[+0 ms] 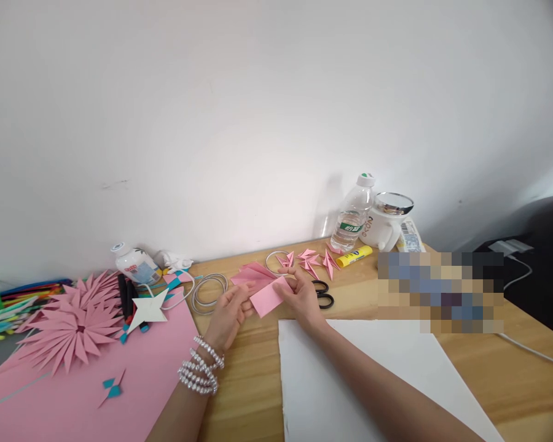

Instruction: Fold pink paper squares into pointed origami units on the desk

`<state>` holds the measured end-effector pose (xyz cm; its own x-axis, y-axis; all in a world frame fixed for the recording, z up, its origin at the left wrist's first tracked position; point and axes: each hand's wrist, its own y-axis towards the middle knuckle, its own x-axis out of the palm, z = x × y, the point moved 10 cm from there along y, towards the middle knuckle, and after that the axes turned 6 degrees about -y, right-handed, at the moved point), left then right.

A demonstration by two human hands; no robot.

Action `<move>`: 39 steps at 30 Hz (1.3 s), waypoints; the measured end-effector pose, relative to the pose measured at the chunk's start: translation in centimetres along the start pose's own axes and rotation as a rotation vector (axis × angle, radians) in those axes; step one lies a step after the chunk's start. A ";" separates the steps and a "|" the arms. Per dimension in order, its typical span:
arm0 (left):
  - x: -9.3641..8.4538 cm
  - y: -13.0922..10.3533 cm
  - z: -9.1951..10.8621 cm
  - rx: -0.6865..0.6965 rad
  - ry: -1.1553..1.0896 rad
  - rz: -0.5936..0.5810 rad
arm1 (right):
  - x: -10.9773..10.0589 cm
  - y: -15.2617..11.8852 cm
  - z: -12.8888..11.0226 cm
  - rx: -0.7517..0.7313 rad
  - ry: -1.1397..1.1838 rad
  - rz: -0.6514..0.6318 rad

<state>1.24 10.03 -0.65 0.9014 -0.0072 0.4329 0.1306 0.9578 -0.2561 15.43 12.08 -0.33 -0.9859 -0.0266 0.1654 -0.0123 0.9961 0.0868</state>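
Between my two hands is a small folded rectangle of pink paper (268, 301), held above the wooden table. My left hand (234, 310) pinches its left end, and my right hand (299, 293) grips the upper right corner between thumb and fingers. Just behind the rectangle lies more pink paper (254, 277), which partly hides behind my fingers; whether it is joined to the rectangle I cannot tell. Black-handled scissors (325, 296) rest beside my right hand. Several folded pink paper pieces (309, 264) lie beyond it, near a yellow glue stick (354, 256).
A water bottle (351, 215) and a white mug (384, 224) stand by the wall. On the left are a pink sheet (161, 374), spiky pink paper flowers (76, 328), a pale paper star (150, 310) and a white pill bottle (136, 264). A white board (350, 393) lies in front.
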 end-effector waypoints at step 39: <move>1.0 -0.4 1.6 0.149 0.125 -0.117 | 0.6 0.1 1.2 0.112 -0.056 -0.061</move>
<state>1.44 10.10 1.28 0.9292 -0.1471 0.3392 0.1827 0.9803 -0.0756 14.59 12.28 -1.39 -0.9905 -0.0858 0.1077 -0.0879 0.9960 -0.0154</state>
